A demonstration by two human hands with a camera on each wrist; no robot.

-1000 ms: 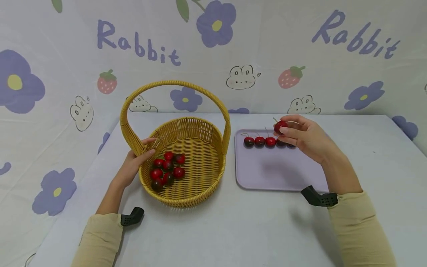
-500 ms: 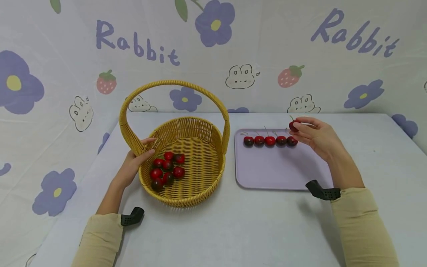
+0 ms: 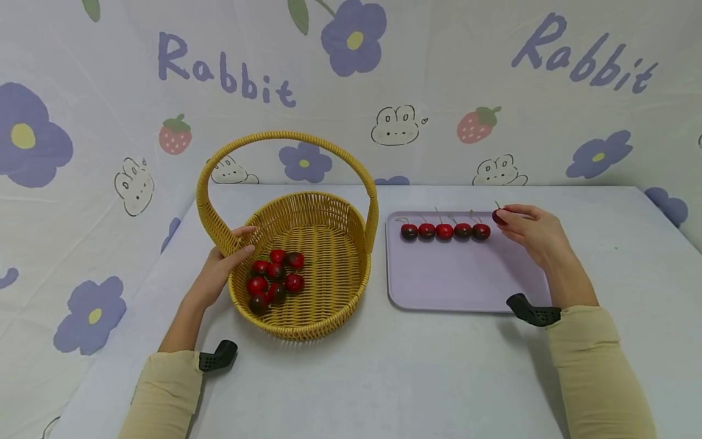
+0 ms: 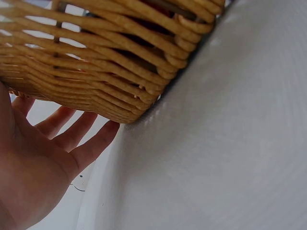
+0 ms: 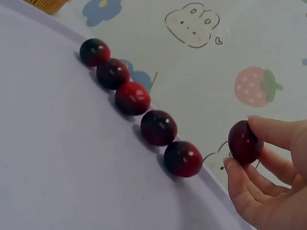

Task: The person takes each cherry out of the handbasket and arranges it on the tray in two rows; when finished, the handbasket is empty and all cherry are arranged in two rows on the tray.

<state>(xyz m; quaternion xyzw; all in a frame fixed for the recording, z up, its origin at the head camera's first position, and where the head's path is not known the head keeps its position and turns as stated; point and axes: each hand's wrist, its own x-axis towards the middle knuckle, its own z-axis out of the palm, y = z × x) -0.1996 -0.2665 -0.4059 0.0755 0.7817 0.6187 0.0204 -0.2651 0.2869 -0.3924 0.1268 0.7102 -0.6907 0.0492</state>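
Note:
In the head view my right hand (image 3: 534, 235) pinches a dark red cherry (image 3: 499, 216) by its sides, stem up, over the tray's far right part. The right wrist view shows this cherry (image 5: 245, 142) between thumb and fingertips, apart from the row. Several cherries (image 3: 445, 231) with stems stand in a line along the far edge of the lilac tray (image 3: 439, 299). My left hand (image 3: 211, 277) grips the side of the yellow woven basket (image 3: 323, 332) at the handle's left base. Its fingers (image 4: 91, 141) press the wicker from outside in the left wrist view.
Several red and dark cherries (image 3: 276, 271) lie in the basket's left half. The tall handle (image 3: 285, 135) arches above it. White cloth covers the table (image 3: 351, 390), and a printed curtain (image 3: 417, 79) hangs behind. Each wrist wears a black camera mount (image 3: 534, 312).
My right hand has carried its cherry rightward past the end of the row and lowered it a little, uncovering the right-hand cherries. The left hand and basket have stayed put.

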